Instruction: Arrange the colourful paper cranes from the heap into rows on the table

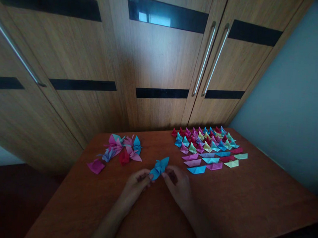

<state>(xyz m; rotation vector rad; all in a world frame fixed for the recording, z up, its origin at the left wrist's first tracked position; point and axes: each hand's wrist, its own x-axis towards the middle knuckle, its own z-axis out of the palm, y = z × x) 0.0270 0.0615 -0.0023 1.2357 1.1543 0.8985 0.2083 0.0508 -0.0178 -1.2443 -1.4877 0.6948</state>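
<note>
A blue origami crane (159,167) is held just above the table, between my two hands. My left hand (137,182) pinches its lower left end between thumb and fingers. On the other side, the fingers of my right hand (179,184) are closed on the crane's lower right edge. One wing points up and to the right. To the left lies a loose heap of folded paper cranes (115,145) in pink, blue, purple and red. A magenta folded piece (96,166) sits at the heap's near left.
Rows of small folded paper boats (208,141) stand at the back right of the brown wooden table (153,218). Flatter boat-shaped pieces (196,169) lie in front of them. Behind the table rises a wooden wardrobe (162,62), with a pale wall (290,104) at right.
</note>
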